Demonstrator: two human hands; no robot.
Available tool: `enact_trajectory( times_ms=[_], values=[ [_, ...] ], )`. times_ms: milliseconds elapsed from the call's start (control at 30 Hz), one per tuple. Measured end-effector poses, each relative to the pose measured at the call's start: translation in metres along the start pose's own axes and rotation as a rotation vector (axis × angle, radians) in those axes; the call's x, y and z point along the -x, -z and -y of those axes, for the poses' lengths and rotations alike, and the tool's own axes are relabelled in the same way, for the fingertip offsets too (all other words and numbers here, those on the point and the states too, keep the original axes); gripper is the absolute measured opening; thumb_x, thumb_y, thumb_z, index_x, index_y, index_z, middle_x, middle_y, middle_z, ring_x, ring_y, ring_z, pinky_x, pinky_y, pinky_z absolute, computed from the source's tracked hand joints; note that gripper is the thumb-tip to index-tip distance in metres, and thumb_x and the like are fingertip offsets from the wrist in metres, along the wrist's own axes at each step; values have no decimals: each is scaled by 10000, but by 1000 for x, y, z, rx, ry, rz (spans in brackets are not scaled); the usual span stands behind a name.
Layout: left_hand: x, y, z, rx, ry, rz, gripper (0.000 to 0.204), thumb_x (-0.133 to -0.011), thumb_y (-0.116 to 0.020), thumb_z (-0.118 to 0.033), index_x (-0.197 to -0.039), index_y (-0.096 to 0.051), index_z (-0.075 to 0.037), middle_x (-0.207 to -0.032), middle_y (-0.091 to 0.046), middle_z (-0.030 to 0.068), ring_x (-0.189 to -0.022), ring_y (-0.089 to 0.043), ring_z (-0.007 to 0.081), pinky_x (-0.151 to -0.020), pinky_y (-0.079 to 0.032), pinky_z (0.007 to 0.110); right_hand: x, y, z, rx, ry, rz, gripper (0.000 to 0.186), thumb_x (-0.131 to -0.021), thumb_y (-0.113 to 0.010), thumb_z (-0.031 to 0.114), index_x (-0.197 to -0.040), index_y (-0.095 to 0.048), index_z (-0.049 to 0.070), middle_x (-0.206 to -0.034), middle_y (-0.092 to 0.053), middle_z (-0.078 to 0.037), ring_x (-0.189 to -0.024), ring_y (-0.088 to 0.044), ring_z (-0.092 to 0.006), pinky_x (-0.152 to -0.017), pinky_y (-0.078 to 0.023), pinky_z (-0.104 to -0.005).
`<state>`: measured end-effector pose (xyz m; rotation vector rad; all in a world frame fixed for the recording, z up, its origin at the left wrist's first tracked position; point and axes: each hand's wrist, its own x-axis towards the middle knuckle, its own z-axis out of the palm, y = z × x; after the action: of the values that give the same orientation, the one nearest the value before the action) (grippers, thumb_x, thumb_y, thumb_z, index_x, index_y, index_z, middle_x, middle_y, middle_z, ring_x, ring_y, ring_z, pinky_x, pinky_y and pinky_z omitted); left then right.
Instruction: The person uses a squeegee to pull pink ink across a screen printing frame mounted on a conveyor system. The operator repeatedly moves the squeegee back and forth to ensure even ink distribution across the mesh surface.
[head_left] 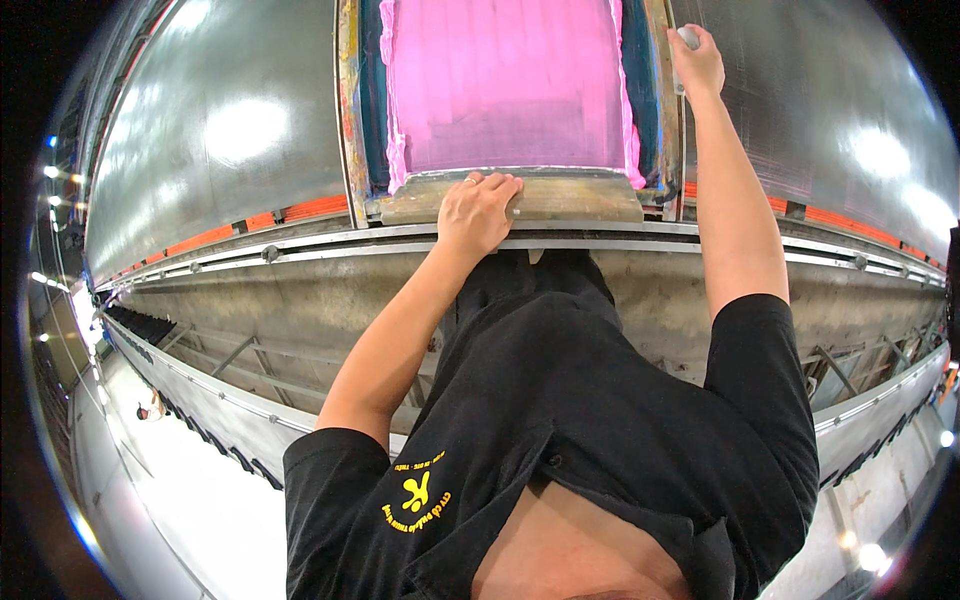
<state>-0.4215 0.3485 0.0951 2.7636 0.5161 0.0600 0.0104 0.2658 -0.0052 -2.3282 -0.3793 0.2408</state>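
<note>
A screen-printing frame (353, 120) with paint-stained sides stands in front of me, its mesh covered in bright pink ink (505, 70). The ink is piled thicker along the left and right edges and thins to a darker purple band near me. Across the frame's near end lies a wide wooden squeegee (580, 200). My left hand (478, 212) is closed over its wooden bar, left of the middle. At the frame's far right side my right hand (700, 65) is closed around a whitish handle (688, 38). The squeegee's blade edge is mostly hidden.
Shiny grey metal table surfaces (220, 130) extend on both sides of the frame. A metal rail (300, 240) runs along the near edge, with orange strips (190, 243) behind it. Another long table (230, 420) lies behind me, and a person (152, 408) is far off at the left.
</note>
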Motion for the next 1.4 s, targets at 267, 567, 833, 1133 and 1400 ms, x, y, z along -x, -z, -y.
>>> enact_trajectory(
  times_ms=[267,567,833,1133,1400],
  values=[
    [2,-3,5,77,61,29,332,-765,-731,-57,-1084,-701,-143,-1054,-721,38,-1003,-691,291,-844,-571,410,125,113,15,-97,201,-275,536,-1008,-673,392,-1359,-631,-10,-968,-713,-83,-850,-653,-174,-798,-533,-305],
    [6,-4,9,81,24,76,150,-885,-613,-105,-1032,-640,-90,-1030,-671,85,-1034,-669,299,-845,-559,425,425,-9,28,-688,-445,914,451,-1017,-680,210,-1396,-563,-4,-1119,-715,-101,-976,-696,-174,-804,-588,-334],
    [-3,-6,24,67,-58,229,184,-928,-592,-156,-1097,-611,-87,-1055,-672,113,-1033,-672,329,-822,-573,450,417,-80,59,-974,-757,984,169,-1015,-657,203,-1033,-692,38,-811,-683,-40,-688,-650,-141,-648,-559,-300],
    [-15,5,21,12,-154,276,324,-903,-753,-353,-1052,-655,-82,-1031,-735,128,-988,-695,360,-811,-547,498,428,-56,87,-402,-520,758,217,-1030,-566,165,-1076,-654,-28,-902,-757,-107,-731,-735,-172,-687,-569,-349],
    [-16,71,-7,-17,-111,270,351,-912,-748,-359,-1127,-700,-86,-1027,-757,146,-951,-711,388,-816,-547,514,423,-16,106,-489,-321,870,210,-1037,-578,145,-1154,-652,-13,-981,-765,-75,-856,-711,-164,-777,-555,-341]
  ],
)
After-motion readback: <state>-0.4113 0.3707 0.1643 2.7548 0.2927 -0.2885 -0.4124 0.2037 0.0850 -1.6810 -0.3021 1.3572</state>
